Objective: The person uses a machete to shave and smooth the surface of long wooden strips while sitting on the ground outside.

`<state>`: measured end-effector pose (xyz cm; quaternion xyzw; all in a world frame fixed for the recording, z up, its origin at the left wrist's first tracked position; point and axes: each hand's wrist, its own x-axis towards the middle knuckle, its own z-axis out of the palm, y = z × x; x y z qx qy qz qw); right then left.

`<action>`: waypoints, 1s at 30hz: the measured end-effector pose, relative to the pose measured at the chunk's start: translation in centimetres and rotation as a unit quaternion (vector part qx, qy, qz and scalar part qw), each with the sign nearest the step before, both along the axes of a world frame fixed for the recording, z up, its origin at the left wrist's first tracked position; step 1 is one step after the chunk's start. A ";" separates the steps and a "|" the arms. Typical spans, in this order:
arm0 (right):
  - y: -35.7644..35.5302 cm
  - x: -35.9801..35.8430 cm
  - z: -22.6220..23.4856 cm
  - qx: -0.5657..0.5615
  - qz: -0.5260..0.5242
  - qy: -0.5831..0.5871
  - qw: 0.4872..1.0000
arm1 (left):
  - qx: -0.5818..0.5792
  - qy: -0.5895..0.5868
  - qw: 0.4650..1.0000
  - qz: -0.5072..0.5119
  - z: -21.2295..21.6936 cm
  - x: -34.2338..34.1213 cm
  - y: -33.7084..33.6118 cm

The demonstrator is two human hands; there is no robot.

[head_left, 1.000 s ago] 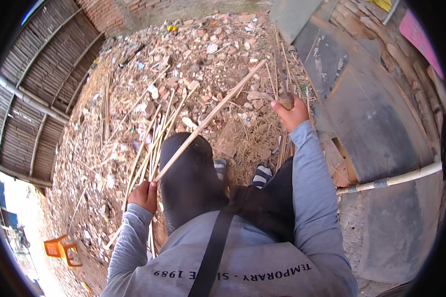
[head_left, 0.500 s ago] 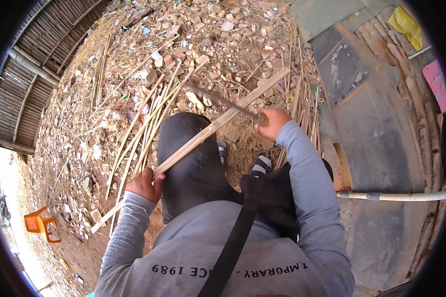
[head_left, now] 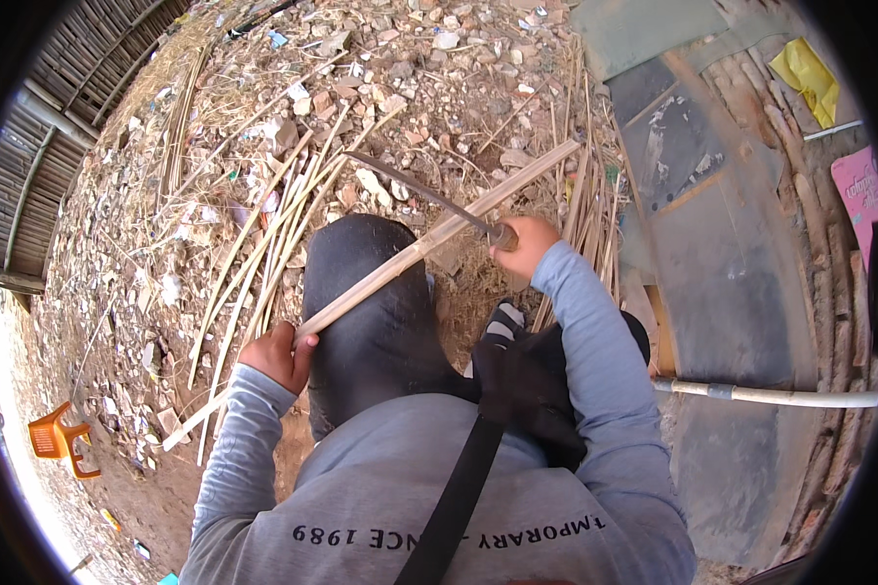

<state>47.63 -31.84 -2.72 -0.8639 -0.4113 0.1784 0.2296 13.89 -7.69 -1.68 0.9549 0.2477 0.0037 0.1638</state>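
My left hand (head_left: pixel 281 357) is closed around the near end of a long pale bamboo strip (head_left: pixel 371 282). The strip slants up to the right, passing over my dark-trousered left knee (head_left: pixel 359 244). Its near end sticks out below my left hand. In my right hand (head_left: pixel 525 246) is the wooden handle of a long-bladed knife (head_left: pixel 421 189), gripped with the fingers wrapped round it. The dark blade points up to the left and crosses the bamboo strip beyond the knee. Whether its edge has entered the bamboo I cannot tell.
Several split bamboo strips (head_left: pixel 263 255) lie on the rubble-strewn ground at left, with more strips (head_left: pixel 589 210) at right. Dark sheets (head_left: pixel 737 283) and a white pipe (head_left: pixel 771 395) are to my right. An orange plastic chair (head_left: pixel 57 439) stands far left, below a bamboo wall (head_left: pixel 34 185).
My right hand and the knife have shifted slightly left and down along the strip. My left hand keeps its hold, and the whole view has turned a little.
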 end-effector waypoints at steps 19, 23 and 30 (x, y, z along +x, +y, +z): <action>-1.1 0.4 -0.6 -0.031 -0.033 -0.050 0.998 | 0.025 0.041 0.998 0.029 1.3 1.3 -1.6; -0.8 -0.4 0.2 -0.009 -0.042 -0.054 0.998 | 0.031 -0.013 0.999 0.013 1.1 0.7 -1.3; -1.6 2.0 -1.3 -0.026 -0.079 -0.047 0.995 | 0.026 -0.005 1.000 0.017 0.8 1.4 -1.7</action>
